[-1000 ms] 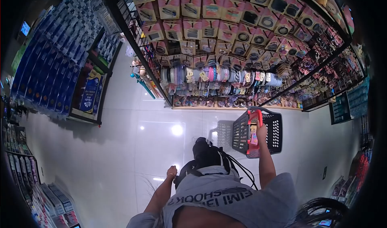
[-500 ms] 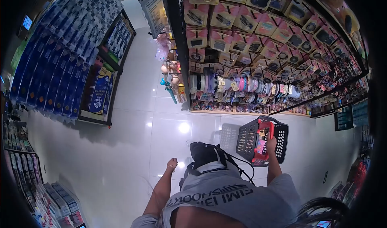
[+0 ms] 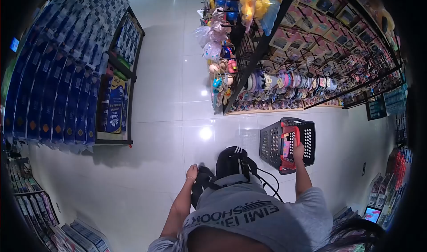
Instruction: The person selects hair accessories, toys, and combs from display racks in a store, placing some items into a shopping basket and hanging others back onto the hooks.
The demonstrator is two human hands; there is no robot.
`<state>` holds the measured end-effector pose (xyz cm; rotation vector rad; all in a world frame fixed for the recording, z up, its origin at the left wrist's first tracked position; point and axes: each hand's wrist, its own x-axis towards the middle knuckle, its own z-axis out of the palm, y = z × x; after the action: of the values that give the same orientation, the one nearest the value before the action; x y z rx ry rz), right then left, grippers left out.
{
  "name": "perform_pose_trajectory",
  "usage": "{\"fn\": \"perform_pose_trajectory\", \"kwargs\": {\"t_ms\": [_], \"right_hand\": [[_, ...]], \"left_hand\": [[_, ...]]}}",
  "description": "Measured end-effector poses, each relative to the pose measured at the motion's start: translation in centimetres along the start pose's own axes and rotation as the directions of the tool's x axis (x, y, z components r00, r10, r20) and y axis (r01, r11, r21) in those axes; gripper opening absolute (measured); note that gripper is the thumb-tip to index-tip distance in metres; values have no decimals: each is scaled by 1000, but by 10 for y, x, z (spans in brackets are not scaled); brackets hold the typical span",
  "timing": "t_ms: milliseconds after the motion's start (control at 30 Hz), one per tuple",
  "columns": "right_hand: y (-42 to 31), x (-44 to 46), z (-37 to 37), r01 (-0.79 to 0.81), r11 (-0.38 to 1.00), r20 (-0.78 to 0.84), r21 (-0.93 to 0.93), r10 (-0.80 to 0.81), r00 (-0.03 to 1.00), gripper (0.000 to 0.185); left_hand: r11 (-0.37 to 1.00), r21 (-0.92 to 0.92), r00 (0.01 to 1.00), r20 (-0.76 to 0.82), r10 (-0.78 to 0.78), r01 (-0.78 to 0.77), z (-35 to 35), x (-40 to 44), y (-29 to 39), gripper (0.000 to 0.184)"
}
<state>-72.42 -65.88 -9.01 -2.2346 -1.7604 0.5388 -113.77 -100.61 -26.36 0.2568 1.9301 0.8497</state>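
Note:
My right hand (image 3: 298, 152) is closed around the red handle of a dark grey shopping basket (image 3: 272, 148) with perforated sides. The basket hangs tilted at my right side. A pink and yellow package (image 3: 286, 143) lies inside it, partly hidden by the handle. On the other side, my left hand (image 3: 192, 171) hangs beside my leg, its fingers curled in and nothing visible in them. A bracelet circles that wrist.
Blue tissue packs (image 3: 58, 100) are stacked on a shelf at the left. At the right stands a rack of hair accessories (image 3: 289, 80), with toys (image 3: 218, 67) hanging on its end. Glossy tiled floor (image 3: 164, 96) runs between them. More shelves line both lower corners.
My view has shifted and turned left, showing more of the toys and the aisle beyond. My left hand has swung forward and my legs have moved. The basket stays in my right hand.

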Motion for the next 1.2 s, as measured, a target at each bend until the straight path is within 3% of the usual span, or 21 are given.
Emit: {"fn": "perform_pose_trajectory", "kwargs": {"t_ms": [33,67,167,267,300,367,500,533,567,633,700,733,800,833,933,1000,1100,1133,1200], "right_hand": [[-13,-15,2,-9,998,18,55,8,1000,50],[-24,-29,7,-24,1000,18,8,23,1000,50],[-44,-57,34,36,997,-59,-74,-41,997,47],[-63,-90,53,61,998,-30,-15,-62,998,45],[-71,-97,59,51,999,-39,-9,-51,998,45],[-98,-115,63,-13,999,-16,-37,12,1000,43],[-130,-135,76,-19,1000,-30,22,19,999,43],[-135,-142,78,-14,1000,-47,22,15,999,43],[-146,-143,83,-7,999,-69,32,9,998,42],[-148,-145,93,-86,994,-30,66,88,996,41],[-151,-153,98,-142,990,2,2,142,990,40],[-167,-159,97,-153,986,-30,62,155,987,41],[-180,-168,108,-170,982,-32,80,173,984,41],[-182,-175,106,-167,982,-25,84,169,985,41],[-233,-203,101,-238,968,-4,72,239,971,39],[-258,-219,109,-253,965,18,73,253,967,37],[-297,-245,129,-341,928,48,150,337,940,39],[-304,-252,143,-310,938,-17,157,316,949,35],[-342,-264,149,-353,919,-9,177,360,933,35]], "left_hand": [[999,-9,999,6,-33,33,-15,-9,-2,35],[994,113,1000,-18,15,-13,-37,-12,-19,34],[988,62,990,-34,-136,138,-97,-30,-55,34],[849,495,982,-65,-177,186,-156,-4,-138,33],[846,504,984,-60,-167,175,-169,1,-139,33],[820,477,944,-68,-324,316,-194,17,-132,43],[836,511,972,2,-235,201,-217,81,-87,42],[892,435,987,42,-158,125,-221,94,-69,41],[935,352,995,71,-66,37,-226,116,-39,39],[978,206,993,102,-66,44,-232,130,30,36],[974,223,984,176,-1,-39,-240,149,94,35],[970,235,982,188,16,-61,-244,166,123,35],[955,201,960,219,172,-217,-252,189,161,34],[970,123,955,237,177,-211,-257,192,186,32],[976,149,956,271,116,-160,-273,245,194,34],[810,528,950,291,111,-256,-290,291,178,36],[726,641,944,328,32,-247,-320,314,194,38],[711,654,939,344,26,-259,-329,316,204,38],[529,750,908,406,104,-396,-353,324,232,38]]}}
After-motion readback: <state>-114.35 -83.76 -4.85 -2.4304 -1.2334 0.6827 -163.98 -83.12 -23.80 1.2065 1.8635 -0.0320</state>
